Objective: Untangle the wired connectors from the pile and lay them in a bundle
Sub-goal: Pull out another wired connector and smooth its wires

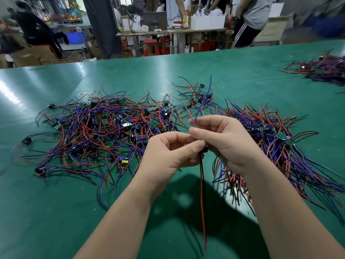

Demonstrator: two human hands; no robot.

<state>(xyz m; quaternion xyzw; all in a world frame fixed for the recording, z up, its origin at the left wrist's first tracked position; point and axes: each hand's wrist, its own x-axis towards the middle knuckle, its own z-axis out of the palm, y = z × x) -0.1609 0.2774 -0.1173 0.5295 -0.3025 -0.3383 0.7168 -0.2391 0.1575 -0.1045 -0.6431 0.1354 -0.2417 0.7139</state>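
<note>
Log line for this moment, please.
phase: untangling | left hand: pinches wired connector | right hand: pinches wired connector | red and black leads: hanging below hands | pile: on green table

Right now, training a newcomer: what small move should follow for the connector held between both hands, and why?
Probably lay it on the bundle at right: left hand and right hand pinch one wired connector, whose red and black wires hang clear of the tangled pile.

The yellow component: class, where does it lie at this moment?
In the head view, the yellow component lies at the near edge of the tangled pile, left of centre, just left of the person's left hand.
</note>
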